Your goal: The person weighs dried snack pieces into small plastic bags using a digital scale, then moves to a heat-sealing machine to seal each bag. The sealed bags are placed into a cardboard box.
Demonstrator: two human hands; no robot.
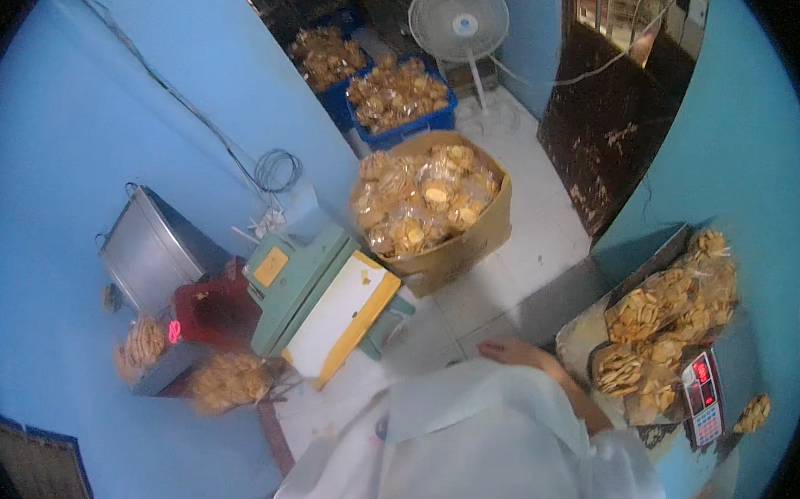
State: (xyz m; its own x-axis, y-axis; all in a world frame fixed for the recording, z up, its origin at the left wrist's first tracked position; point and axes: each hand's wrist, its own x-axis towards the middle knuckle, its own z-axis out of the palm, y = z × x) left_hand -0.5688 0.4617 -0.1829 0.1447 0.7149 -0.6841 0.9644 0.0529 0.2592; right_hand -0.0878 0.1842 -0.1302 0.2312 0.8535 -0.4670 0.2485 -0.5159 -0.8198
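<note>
My right hand (510, 351) hangs low over the tiled floor, just past the front of my white garment, with nothing visible in it. My left hand is out of view. Ahead of me to the left is a green machine, perhaps a bag sealer (300, 291), with a white and yellow board (343, 318) along its front. Beyond it a cardboard box (473, 244) holds clear bags of flat brown snacks (418, 188). At the right, more bagged snacks (646, 308) lie beside a digital scale (704, 399) with lit red displays.
Blue crates (440, 121) of bagged snacks and a white standing fan (459, 24) are at the back. Along the left wall are a metal tray (153, 249), a red container (218, 310) and more snacks (231, 380). A cable (174, 95) runs down the blue wall.
</note>
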